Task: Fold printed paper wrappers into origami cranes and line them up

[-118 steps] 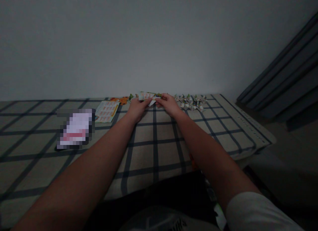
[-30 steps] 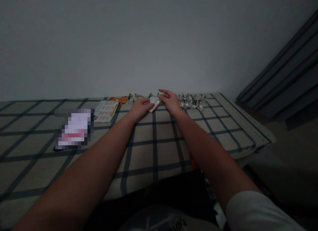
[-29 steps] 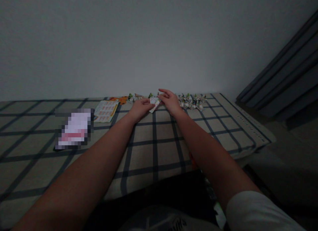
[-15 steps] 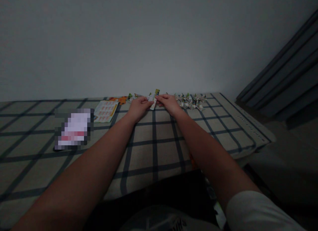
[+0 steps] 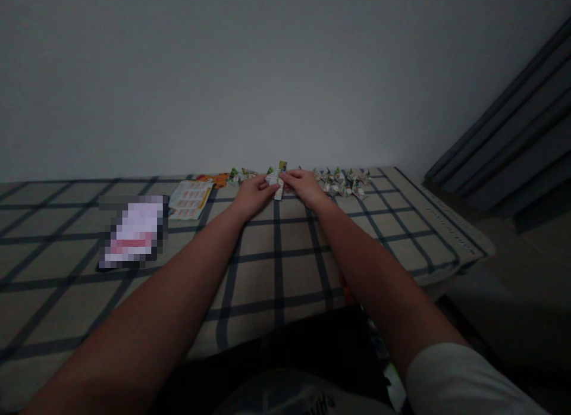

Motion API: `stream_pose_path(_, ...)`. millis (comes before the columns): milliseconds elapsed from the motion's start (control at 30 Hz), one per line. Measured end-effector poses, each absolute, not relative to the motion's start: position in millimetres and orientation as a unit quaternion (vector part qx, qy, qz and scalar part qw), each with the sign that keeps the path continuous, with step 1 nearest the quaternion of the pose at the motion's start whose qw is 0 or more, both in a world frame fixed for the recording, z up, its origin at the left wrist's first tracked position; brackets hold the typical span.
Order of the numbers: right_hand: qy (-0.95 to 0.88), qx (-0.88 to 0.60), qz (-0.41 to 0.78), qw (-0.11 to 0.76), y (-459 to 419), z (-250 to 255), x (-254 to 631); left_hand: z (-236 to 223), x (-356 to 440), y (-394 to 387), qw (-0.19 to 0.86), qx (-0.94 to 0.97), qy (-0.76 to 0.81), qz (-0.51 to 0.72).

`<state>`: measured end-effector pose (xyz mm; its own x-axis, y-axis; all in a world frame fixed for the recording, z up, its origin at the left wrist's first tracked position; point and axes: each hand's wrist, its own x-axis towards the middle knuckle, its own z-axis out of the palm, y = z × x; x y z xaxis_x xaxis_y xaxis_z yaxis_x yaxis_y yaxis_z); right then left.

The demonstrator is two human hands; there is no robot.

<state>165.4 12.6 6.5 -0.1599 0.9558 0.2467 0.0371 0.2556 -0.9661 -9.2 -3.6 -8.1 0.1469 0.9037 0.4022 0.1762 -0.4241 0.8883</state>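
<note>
Between my two hands, near the back of the table, stands a narrow folded paper strip (image 5: 279, 193), pale with a yellow-green printed top end. My left hand (image 5: 255, 194) pinches it from the left, thumb and fingers close together. From the other side my right hand (image 5: 303, 186) pinches the same paper, its thumb and forefinger near the strip's middle. Just right of my right hand lies a cluster of folded paper pieces (image 5: 342, 183) with pointed ends. More folded paper pieces (image 5: 241, 175) sit behind my left hand, partly covered by it.
A checked tablecloth (image 5: 259, 266) covers the table, which meets a plain wall (image 5: 267, 76). To the left lie a blurred-out device (image 5: 136, 228), a printed calendar sheet (image 5: 191, 200) and an orange item (image 5: 217, 180). A grey curtain (image 5: 513, 135) hangs at the right.
My left hand has shifted slightly right, closer to my right hand. The paper strip stands a little more upright. My right hand has barely moved.
</note>
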Motion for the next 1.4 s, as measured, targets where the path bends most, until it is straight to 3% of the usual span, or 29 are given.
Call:
stream_pose_path(267, -0.605, -0.384, 0.468, 0.518, 15.4, 4.0, 162.4, 1.5, -13.6, -12.2, 0.252, 0.702, 0.448, 0.494)
stream_pose_path(567, -0.628, -0.394, 0.451, 0.497, 11.9, 1.9, 163.9, -1.4, -12.7, -14.4, 0.297, 0.7, 0.463, 0.457)
stream_pose_path(767, -0.586, -0.381, 0.499, 0.512, 12.9, 4.2, 160.2, -1.1, -10.4, -13.0, 0.312, 0.699, 0.458, 0.453)
stream_pose_path(967, -0.594, -0.407, 0.443, 0.534, 14.7, 8.0, 162.3, -3.2, -8.6, -12.2, 0.307, 0.731, 0.442, 0.42)
stream_pose_path(1133, -0.608, -0.403, 0.412, 0.546, 13.2, 6.7, 163.1, -5.5, -9.0, -10.4, 0.326, 0.726, 0.428, 0.429)
stream_pose_path(1400, -0.577, -0.393, 0.484, 0.528, 14.9, 3.1, 157.9, 2.8, -12.5, -11.6, 0.278, 0.667, 0.469, 0.508)
